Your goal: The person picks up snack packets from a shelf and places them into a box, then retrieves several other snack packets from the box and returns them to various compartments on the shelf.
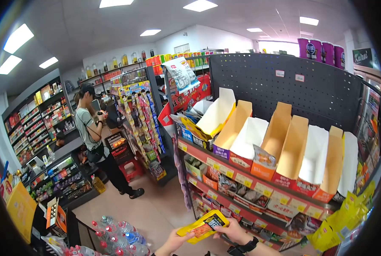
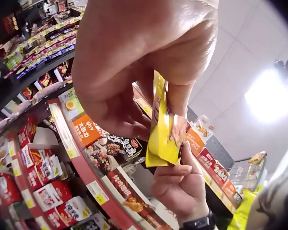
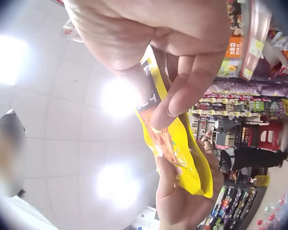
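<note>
Just yellow packet (image 1: 203,226) between both hands

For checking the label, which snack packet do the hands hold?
The yellow packet with black panel, the only one pinched by left hand and right hand.

From where I sit, I read this as a small shop, a grocery or convenience store: price labels line the shelf rack (image 1: 241,179), snack packets hang in strips on a display stand (image 1: 141,123), bundled bottles (image 1: 118,237) sit on the floor, and a glass-fronted counter (image 1: 71,183) faces packed wall shelves (image 1: 39,119).
</note>
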Action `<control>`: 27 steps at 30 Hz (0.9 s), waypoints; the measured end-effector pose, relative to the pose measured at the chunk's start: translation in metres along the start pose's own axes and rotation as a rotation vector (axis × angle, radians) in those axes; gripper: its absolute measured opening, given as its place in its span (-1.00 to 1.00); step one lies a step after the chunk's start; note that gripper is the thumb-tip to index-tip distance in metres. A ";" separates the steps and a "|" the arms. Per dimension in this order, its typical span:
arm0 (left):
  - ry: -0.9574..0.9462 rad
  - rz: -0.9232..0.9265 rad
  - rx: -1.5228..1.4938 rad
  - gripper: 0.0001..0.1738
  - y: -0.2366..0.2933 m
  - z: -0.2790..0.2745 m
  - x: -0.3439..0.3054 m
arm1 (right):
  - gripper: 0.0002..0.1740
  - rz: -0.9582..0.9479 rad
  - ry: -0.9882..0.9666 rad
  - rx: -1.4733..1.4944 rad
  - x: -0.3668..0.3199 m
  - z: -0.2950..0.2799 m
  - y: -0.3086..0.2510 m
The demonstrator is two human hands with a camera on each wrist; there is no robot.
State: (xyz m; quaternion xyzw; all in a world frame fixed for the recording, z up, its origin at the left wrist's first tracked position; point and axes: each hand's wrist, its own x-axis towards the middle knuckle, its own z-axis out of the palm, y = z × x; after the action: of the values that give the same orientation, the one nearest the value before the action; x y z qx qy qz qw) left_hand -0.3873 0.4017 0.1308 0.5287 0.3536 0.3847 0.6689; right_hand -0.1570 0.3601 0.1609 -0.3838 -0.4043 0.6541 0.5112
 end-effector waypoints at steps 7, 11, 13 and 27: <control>-0.077 -0.011 0.257 -0.71 0.039 -0.006 0.037 | -0.75 -0.020 -0.045 0.036 0.039 -0.014 -0.014; -0.108 0.133 0.314 -0.72 0.048 -0.002 0.059 | -0.75 -0.083 0.012 0.079 0.049 -0.011 -0.019; -0.150 0.135 0.307 -0.71 0.049 0.001 0.074 | -0.75 -0.110 0.039 0.043 0.050 -0.014 -0.020; -0.827 0.305 0.207 -0.55 0.108 0.022 0.196 | -0.77 -0.395 0.689 -0.145 0.037 0.003 -0.061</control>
State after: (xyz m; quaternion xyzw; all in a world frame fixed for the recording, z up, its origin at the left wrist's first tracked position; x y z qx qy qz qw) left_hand -0.2939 0.5820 0.2276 0.7481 0.0110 0.1980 0.6333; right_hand -0.1443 0.4046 0.2145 -0.5305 -0.3204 0.3462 0.7043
